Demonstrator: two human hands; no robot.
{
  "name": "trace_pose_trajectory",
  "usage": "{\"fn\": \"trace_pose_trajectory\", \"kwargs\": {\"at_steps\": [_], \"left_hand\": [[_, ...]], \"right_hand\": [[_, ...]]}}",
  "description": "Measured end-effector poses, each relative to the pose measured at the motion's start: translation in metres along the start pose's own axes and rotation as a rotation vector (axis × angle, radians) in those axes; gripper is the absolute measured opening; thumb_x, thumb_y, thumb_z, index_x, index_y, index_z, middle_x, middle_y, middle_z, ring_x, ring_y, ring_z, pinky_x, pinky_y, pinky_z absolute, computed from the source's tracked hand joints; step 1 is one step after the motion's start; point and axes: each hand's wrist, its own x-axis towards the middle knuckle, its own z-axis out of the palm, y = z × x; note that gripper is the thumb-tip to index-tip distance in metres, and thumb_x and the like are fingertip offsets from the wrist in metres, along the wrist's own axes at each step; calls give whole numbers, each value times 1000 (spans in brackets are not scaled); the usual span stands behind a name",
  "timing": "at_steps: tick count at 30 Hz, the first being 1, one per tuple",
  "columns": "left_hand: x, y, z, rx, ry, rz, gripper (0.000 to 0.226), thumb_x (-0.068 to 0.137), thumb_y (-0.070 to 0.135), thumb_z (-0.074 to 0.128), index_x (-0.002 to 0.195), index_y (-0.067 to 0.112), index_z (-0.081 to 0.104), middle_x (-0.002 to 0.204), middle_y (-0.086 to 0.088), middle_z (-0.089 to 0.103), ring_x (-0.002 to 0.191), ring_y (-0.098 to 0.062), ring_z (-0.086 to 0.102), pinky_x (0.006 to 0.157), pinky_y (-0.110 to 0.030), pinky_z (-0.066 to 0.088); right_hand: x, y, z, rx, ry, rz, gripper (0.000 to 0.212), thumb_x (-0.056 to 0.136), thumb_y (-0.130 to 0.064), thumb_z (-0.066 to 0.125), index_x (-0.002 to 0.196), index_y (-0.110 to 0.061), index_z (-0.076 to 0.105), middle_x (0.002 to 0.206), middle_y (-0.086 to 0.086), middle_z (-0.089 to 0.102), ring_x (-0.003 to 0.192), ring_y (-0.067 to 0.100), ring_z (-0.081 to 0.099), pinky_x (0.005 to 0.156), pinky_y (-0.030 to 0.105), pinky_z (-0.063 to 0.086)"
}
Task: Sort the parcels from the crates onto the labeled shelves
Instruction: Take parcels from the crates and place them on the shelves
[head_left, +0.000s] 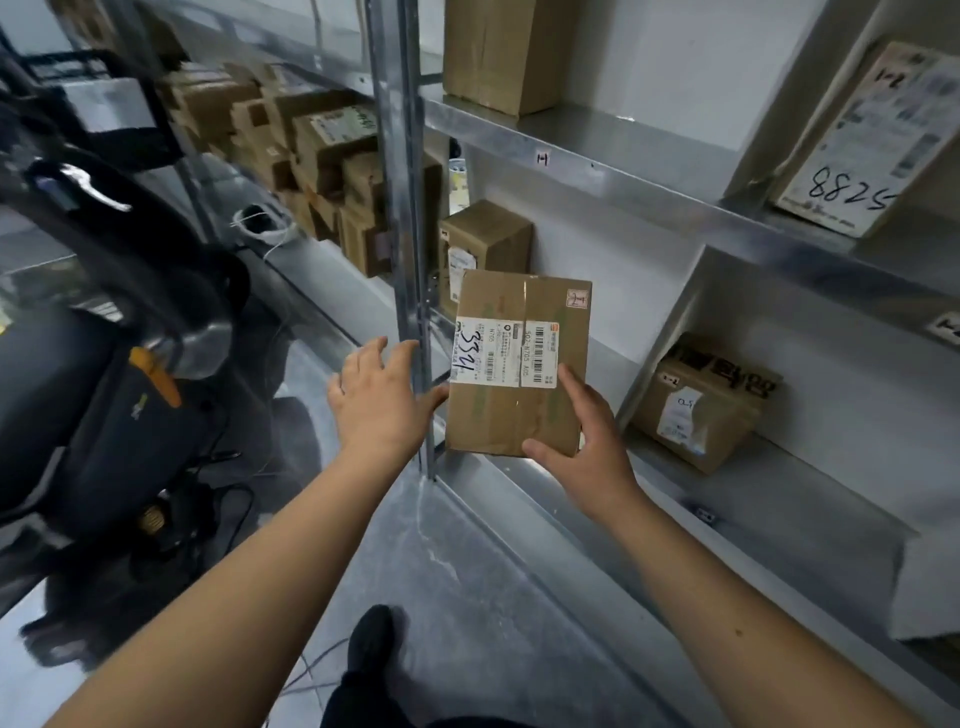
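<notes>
fingers (571, 387) of the right hand (592, 447) clamped on the near right corner of the parcel (514, 364), thumb under its near edge. left hand (379, 400) spread and loose, thumb just touching the parcel's left side, gripping nothing. parcel held in the air, in front of the lower shelf (753, 499), beside the metal post (410, 260), label up. best to check the label against the small shelf tag (543, 158), steady with the left hand, clear the post, then slide in flat beside the box (485, 244) behind.
</notes>
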Motion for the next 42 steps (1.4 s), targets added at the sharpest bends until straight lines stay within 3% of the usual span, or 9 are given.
{"fn": "trace_pose_trajectory", "kwargs": {"at_steps": [6,11,16,21,27,31,42], "left_hand": [[77,-4,35,-39,-93,162,68,92,64,64,151,35,46,161,-5,40,148,-33,34,118,-55,30],[133,-6,56,-33,-184,318,70,90,64,67,151,36,46,159,-4,42,147,-34,36,116,-56,32],[171,-6,77,-50,-338,475,61,92,61,65,145,32,55,150,-4,51,136,-36,46,108,-55,43],[190,0,93,-44,-401,577,63,94,60,64,147,29,53,152,-6,51,139,-38,45,109,-56,42],[201,8,108,-17,-449,720,58,96,53,65,149,33,51,155,-5,50,139,-37,44,106,-55,45],[207,11,120,-49,-477,751,56,96,48,66,148,34,51,153,-6,49,135,-37,48,99,-56,52],[214,34,148,-77,-459,744,53,101,45,60,151,37,46,149,-5,51,130,-36,52,92,-53,55]], "right_hand": [[49,-3,25,-91,70,116,115,82,-22,88,145,-74,7,141,-18,19,130,5,32,108,32,40],[74,-4,46,-136,172,238,117,79,-25,91,146,-74,7,133,-22,15,129,8,33,106,31,38],[84,-4,65,-120,264,314,115,78,-20,91,151,-62,12,143,-16,19,129,10,35,109,30,35],[83,0,78,-122,294,358,117,83,-13,86,153,-60,5,150,-11,18,130,10,35,111,28,34],[82,2,83,-229,341,378,114,84,-12,85,153,-61,8,155,-15,14,133,18,44,107,32,46],[86,7,88,-348,375,368,114,83,-14,86,156,-56,8,158,-10,12,136,27,47,106,44,52],[106,50,89,-444,521,281,136,78,-20,91,149,-69,-14,150,-13,8,143,22,38,114,34,41]]}}
